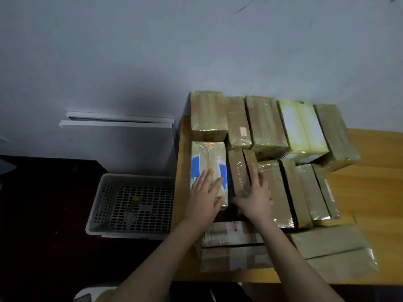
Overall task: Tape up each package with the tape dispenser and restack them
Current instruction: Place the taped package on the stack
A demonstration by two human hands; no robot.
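Taped brown packages (268, 125) (glossy) in table rows

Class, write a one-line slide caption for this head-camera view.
Left hand on a blue-marked package, right hand on a brown package, amid taped packages covering a wooden table.

I see brown paper packages (268, 125) under glossy, crinkled tape. The table (375, 184) looks like smooth wood. The basket (130, 205) is perforated matt plastic.
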